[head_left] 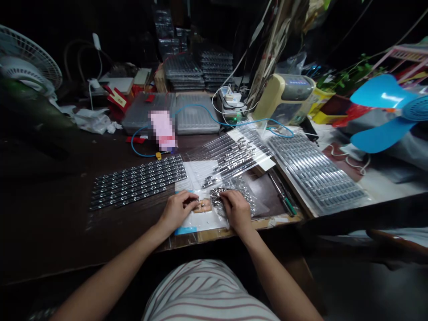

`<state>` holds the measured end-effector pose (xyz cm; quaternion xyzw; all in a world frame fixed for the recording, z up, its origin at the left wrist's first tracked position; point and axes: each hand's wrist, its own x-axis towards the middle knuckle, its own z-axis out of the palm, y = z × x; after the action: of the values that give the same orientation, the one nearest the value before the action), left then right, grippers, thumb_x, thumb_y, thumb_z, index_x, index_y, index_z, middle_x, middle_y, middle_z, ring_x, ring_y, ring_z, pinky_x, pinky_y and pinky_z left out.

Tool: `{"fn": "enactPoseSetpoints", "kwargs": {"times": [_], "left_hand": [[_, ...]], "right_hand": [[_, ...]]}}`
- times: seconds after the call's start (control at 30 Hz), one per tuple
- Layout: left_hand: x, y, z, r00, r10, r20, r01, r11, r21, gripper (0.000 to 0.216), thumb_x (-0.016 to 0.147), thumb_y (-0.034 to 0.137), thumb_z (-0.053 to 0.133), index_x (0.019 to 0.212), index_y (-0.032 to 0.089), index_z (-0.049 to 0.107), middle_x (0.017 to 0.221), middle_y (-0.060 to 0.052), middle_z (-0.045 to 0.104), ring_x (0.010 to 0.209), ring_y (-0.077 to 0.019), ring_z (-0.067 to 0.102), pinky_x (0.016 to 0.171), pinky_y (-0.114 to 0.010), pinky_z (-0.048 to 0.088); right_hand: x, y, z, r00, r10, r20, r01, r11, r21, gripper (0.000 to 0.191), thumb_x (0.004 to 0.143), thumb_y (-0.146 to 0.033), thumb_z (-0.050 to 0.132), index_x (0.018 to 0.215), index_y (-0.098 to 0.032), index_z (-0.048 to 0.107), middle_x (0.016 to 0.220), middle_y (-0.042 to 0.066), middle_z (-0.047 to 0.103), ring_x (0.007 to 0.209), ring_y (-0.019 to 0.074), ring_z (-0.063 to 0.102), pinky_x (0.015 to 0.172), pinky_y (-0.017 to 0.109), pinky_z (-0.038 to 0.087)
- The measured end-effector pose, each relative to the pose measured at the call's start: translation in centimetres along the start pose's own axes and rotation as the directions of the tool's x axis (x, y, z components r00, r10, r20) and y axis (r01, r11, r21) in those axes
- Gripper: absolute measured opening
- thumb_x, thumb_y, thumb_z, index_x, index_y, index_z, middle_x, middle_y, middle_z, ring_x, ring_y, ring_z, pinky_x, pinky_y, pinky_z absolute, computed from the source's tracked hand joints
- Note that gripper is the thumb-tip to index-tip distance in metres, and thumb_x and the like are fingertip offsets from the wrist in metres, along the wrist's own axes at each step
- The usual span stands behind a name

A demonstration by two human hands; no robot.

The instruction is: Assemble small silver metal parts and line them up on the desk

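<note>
My left hand (pixel 178 208) is at the left end of a small tan block (pixel 205 206), thumb and forefinger pinched together. What lies between those fingertips is too small to make out. A tiny dark part sits on the block, which rests on a white sheet (pixel 200 220). My right hand (pixel 238 210) dips its fingertips into a heap of small shiny metal parts (pixel 245 192) on clear plastic. Its fingers are closed, and their tips are partly hidden among the parts.
Rows of black strips with metal pieces (pixel 138 182) lie left. Behind my hands is a clear ribbed tray (pixel 230 156) with several such pieces; a filled tray (pixel 317 174) lies right. Pens (pixel 282 194), a blue cable (pixel 197 106), a pixelated phone-like object (pixel 162 130) and a blue-bladed fan (pixel 384 111) surround them.
</note>
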<state>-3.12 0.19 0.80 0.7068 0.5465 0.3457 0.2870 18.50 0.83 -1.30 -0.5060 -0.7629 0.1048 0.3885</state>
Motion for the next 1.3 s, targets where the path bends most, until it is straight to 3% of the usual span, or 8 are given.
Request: {"fn": "enactPoseSetpoints", "kwargs": {"times": [0.17, 0.37, 0.73, 0.83, 0.97, 1.17, 1.3], "left_hand": [[-0.4, 0.2, 0.6, 0.998, 0.064, -0.006, -0.064, 0.998, 0.014, 0.011, 0.082, 0.023, 0.062, 0.087, 0.02, 0.071, 0.084, -0.005, 0.067, 0.077, -0.0159, 0.062, 0.069, -0.026, 0.049], [-0.6, 0.3, 1.0, 0.996, 0.087, 0.034, -0.089, 0.994, 0.064, 0.012, 0.083, 0.023, 0.063, 0.09, 0.019, 0.071, 0.084, -0.005, 0.065, 0.08, -0.0163, 0.06, 0.074, -0.028, 0.046], [-0.6, 0.5, 1.2, 0.994, 0.092, 0.064, -0.1, 0.986, 0.136, 0.011, 0.084, 0.022, 0.061, 0.088, 0.019, 0.071, 0.081, -0.005, 0.063, 0.079, -0.0172, 0.058, 0.074, -0.029, 0.045], [-0.4, 0.0, 1.1, 0.995, 0.095, 0.008, -0.095, 0.995, 0.028, 0.011, 0.083, 0.021, 0.061, 0.086, 0.018, 0.07, 0.082, -0.005, 0.065, 0.079, -0.0166, 0.06, 0.074, -0.029, 0.046], [0.0, -0.7, 0.9, 0.988, 0.035, -0.15, -0.051, 0.994, -0.102, 0.01, 0.082, 0.021, 0.061, 0.083, 0.016, 0.069, 0.084, -0.005, 0.067, 0.08, -0.0165, 0.062, 0.072, -0.028, 0.048], [0.3, -0.9, 0.8, 0.988, 0.007, -0.156, -0.028, 0.991, -0.132, 0.01, 0.08, 0.022, 0.062, 0.08, 0.016, 0.07, 0.082, -0.005, 0.068, 0.079, -0.0163, 0.062, 0.069, -0.027, 0.048], [0.2, -0.8, 0.9, 0.986, -0.013, -0.167, -0.011, 0.989, -0.145, 0.01, 0.079, 0.023, 0.063, 0.08, 0.016, 0.07, 0.081, -0.006, 0.068, 0.078, -0.0163, 0.062, 0.066, -0.026, 0.049]], "right_hand": [[0.0, 0.0, 0.0, 1.0, 0.0, 0.0, 0.0, 1.0, 0.021, 0.023, 0.093, -0.019, 0.044, 0.109, -0.021, 0.061, 0.099, 0.006, 0.067, 0.09, 0.0182, 0.061, 0.083, 0.032, 0.049], [0.2, -0.3, -0.3, 1.0, 0.023, 0.004, -0.023, 0.998, 0.064, 0.018, 0.093, -0.021, 0.046, 0.095, -0.021, 0.064, 0.092, 0.005, 0.067, 0.088, 0.0183, 0.06, 0.081, 0.032, 0.049], [0.2, -0.2, -0.4, 1.0, 0.003, 0.018, -0.004, 0.999, 0.034, 0.016, 0.092, -0.022, 0.05, 0.094, -0.021, 0.066, 0.093, 0.005, 0.067, 0.088, 0.0186, 0.058, 0.079, 0.031, 0.047], [0.3, -0.8, -0.3, 1.0, 0.002, 0.024, -0.002, 1.0, 0.019, 0.013, 0.09, -0.025, 0.054, 0.091, -0.022, 0.067, 0.088, 0.003, 0.069, 0.083, 0.0171, 0.059, 0.076, 0.03, 0.044], [0.6, -2.4, 0.6, 0.99, -0.038, 0.133, 0.041, 0.999, -0.017, 0.01, 0.085, -0.032, 0.063, 0.083, -0.024, 0.069, 0.081, 0.001, 0.069, 0.077, 0.0157, 0.058, 0.069, 0.029, 0.038], [0.5, -3.9, 2.1, 0.982, -0.062, 0.177, 0.085, 0.988, -0.129, 0.009, 0.085, -0.033, 0.064, 0.089, -0.029, 0.071, 0.089, 0.002, 0.066, 0.083, 0.0181, 0.052, 0.07, 0.032, 0.033], [0.6, -3.3, 1.2, 0.982, -0.038, 0.186, 0.073, 0.981, -0.181, 0.021, 0.086, -0.031, 0.061, 0.106, -0.029, 0.067, 0.099, 0.004, 0.064, 0.09, 0.0205, 0.051, 0.072, 0.033, 0.037]]}}
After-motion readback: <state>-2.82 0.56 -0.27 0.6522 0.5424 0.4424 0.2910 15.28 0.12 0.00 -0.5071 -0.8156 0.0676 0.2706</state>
